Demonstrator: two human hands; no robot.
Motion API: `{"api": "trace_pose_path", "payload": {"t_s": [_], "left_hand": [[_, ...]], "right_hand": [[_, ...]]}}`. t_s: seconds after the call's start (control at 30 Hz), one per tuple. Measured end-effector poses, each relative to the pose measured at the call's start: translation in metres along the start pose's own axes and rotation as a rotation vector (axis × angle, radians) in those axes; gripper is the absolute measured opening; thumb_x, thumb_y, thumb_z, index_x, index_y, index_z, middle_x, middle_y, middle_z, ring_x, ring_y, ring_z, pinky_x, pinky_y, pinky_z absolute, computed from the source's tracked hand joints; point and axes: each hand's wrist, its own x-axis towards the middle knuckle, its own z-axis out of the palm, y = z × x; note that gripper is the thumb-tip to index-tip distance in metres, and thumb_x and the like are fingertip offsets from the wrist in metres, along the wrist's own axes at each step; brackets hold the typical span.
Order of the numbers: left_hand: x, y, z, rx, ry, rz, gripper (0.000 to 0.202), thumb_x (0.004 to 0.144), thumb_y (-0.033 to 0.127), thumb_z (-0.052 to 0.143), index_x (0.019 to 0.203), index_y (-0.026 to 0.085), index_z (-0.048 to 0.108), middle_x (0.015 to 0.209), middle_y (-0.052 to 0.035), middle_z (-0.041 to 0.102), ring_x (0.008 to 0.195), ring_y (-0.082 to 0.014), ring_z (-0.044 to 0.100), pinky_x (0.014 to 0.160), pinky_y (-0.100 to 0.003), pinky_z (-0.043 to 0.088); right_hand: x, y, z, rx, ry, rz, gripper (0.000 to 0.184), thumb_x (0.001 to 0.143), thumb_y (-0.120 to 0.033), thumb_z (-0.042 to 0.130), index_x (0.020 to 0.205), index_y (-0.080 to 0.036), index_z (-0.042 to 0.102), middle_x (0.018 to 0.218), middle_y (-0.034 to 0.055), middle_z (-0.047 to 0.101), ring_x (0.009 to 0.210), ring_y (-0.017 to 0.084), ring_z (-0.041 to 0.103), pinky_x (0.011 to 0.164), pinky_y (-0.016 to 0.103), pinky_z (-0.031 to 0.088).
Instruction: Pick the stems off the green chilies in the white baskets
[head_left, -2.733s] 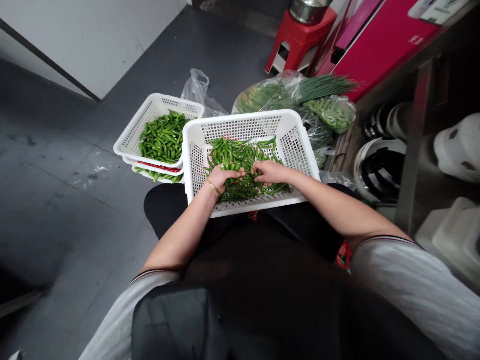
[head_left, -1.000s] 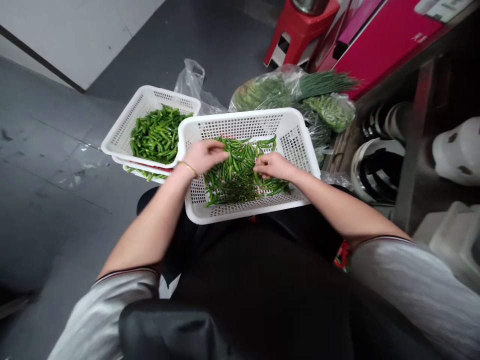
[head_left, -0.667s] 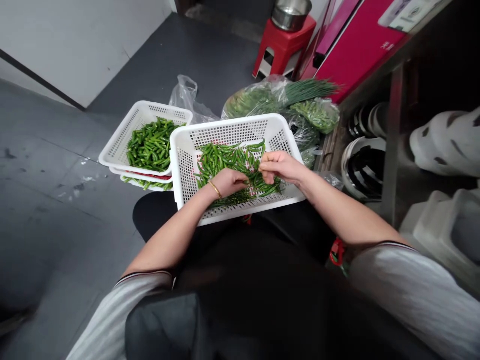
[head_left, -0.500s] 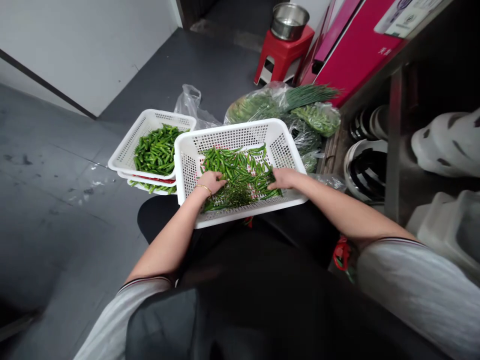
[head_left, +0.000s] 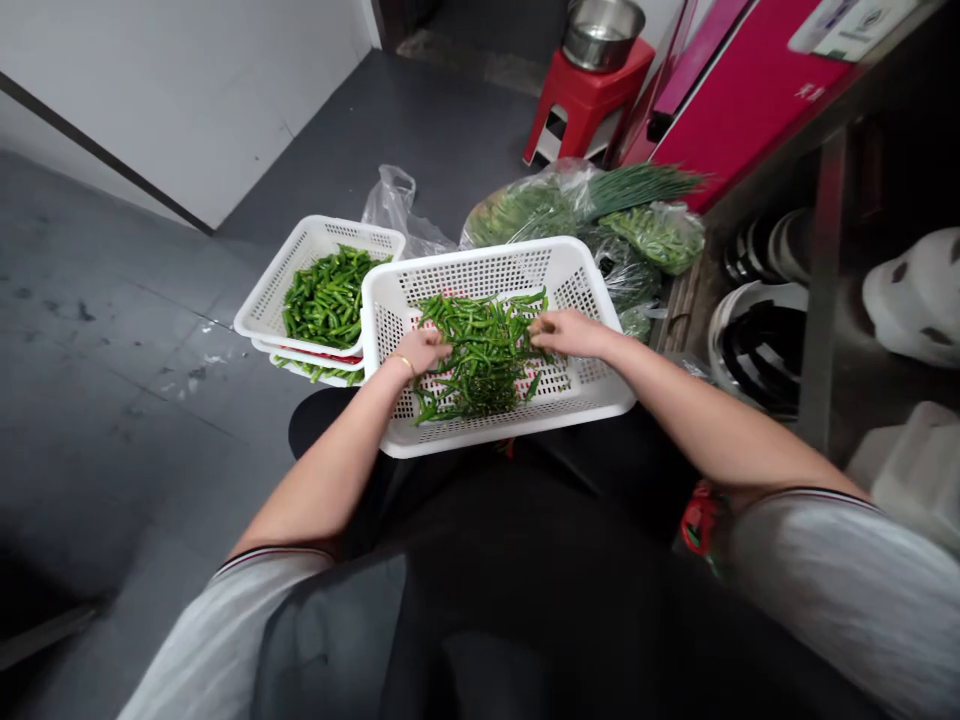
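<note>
Head view: green chillies (head_left: 480, 345) lie heaped inside the white basket (head_left: 510, 432). Toward the basket's left side, the left hand (head_left: 422, 352) half curls its fingers against them; toward its right, the right hand (head_left: 568, 332) bends loosely. Whether either grips any, I cannot tell. Bagged greens (head_left: 517, 212) lie beyond the basket.

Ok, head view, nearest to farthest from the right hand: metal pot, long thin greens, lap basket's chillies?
1. Chillies: just left of the right hand.
2. Long thin greens: beyond the lap basket.
3. Metal pot: on the red stool.
</note>
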Motion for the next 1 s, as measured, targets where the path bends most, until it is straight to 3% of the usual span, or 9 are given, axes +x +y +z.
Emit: {"api": "trace_pose_path", "payload": {"t_s": [0.07,0.13,0.23,0.37,0.47,0.63,0.77,0.9,1.0], "left_hand": [[-0.012,-0.017,-0.011,0.297,-0.192,-0.094,0.026,0.048,0.02,0.079,0.044,0.019,0.053,0.038,0.0038,0.04,0.044,-0.0127,0.044,0.048,-0.025,0.034],[-0.024,-0.03,-0.008,0.427,-0.342,-0.165,0.025,0.042,0.014,0.079,0.041,0.02,0.055,0.035,0.0046,0.039,0.039,-0.012,0.04,0.046,-0.026,0.031],[-0.031,-0.033,0.012,0.413,-0.398,-0.12,0.024,0.044,0.016,0.076,0.039,0.02,0.053,0.036,0.0049,0.039,0.039,-0.0113,0.037,0.046,-0.027,0.031],[-0.018,-0.015,0.028,0.226,-0.254,0.155,0.024,0.056,0.032,0.074,0.048,0.019,0.056,0.051,0.0027,0.05,0.053,-0.0121,0.046,0.056,-0.026,0.038],[-0.004,0.001,0.027,-0.044,-0.109,0.274,0.023,0.062,0.035,0.073,0.06,0.017,0.059,0.067,0.0,0.062,0.066,-0.013,0.055,0.064,-0.025,0.044],[-0.003,0.018,0.019,-0.461,-0.004,0.083,0.021,0.064,0.029,0.07,0.072,0.015,0.057,0.066,-0.0032,0.065,0.062,-0.0142,0.062,0.061,-0.027,0.051],[-0.016,0.018,0.019,-0.622,0.002,-0.065,0.016,0.063,0.02,0.06,0.077,0.015,0.054,0.056,-0.0009,0.06,0.049,-0.0137,0.06,0.047,-0.025,0.048],[-0.021,0.007,0.024,-0.717,0.039,-0.135,0.012,0.064,0.024,0.056,0.065,0.017,0.046,0.04,0.0089,0.033,0.028,-0.0031,0.023,0.03,-0.015,0.015],[-0.021,0.0,0.027,-0.687,0.048,-0.143,0.018,0.071,0.033,0.054,0.064,0.018,0.046,0.039,0.0109,0.021,0.03,-0.0034,0.012,0.032,-0.017,0.007]], "right_hand": [[-0.007,0.016,0.0,-0.135,-0.226,-0.009,0.017,0.085,-0.031,0.058,0.09,-0.018,0.067,0.067,0.0005,0.066,0.058,0.014,0.063,0.059,0.026,0.051],[-0.01,0.027,0.01,-0.211,-0.382,-0.054,0.016,0.084,-0.031,0.058,0.083,-0.019,0.068,0.06,-0.0013,0.064,0.054,0.013,0.062,0.056,0.025,0.049],[-0.01,0.029,0.028,-0.201,-0.393,-0.109,0.014,0.083,-0.029,0.058,0.085,-0.018,0.068,0.06,-0.0017,0.064,0.054,0.012,0.061,0.055,0.023,0.048],[-0.009,0.02,0.024,-0.077,-0.305,-0.085,0.02,0.087,-0.029,0.052,0.097,-0.017,0.066,0.065,-0.0004,0.066,0.06,0.013,0.063,0.056,0.022,0.047],[-0.009,0.016,0.015,-0.255,-0.188,-0.102,0.021,0.088,-0.031,0.053,0.096,-0.017,0.067,0.074,0.0021,0.07,0.069,0.014,0.065,0.065,0.024,0.048],[0.0,0.004,0.045,-0.795,-0.148,-0.217,0.03,0.083,-0.036,0.062,0.103,-0.015,0.068,0.102,0.0155,0.07,0.092,0.027,0.066,0.074,0.034,0.049],[0.016,-0.014,0.066,-0.89,-0.146,-0.298,0.032,0.084,-0.033,0.06,0.106,-0.01,0.068,0.105,0.021,0.069,0.097,0.032,0.066,0.078,0.039,0.049],[0.024,-0.018,0.041,-0.874,-0.114,-0.172,0.026,0.086,-0.026,0.055,0.099,-0.012,0.072,0.103,0.0195,0.07,0.096,0.03,0.065,0.077,0.036,0.049],[0.019,-0.016,0.025,-0.847,0.034,-0.25,0.03,0.091,-0.033,0.047,0.105,-0.017,0.069,0.109,0.014,0.067,0.093,0.026,0.065,0.072,0.033,0.048]]}}
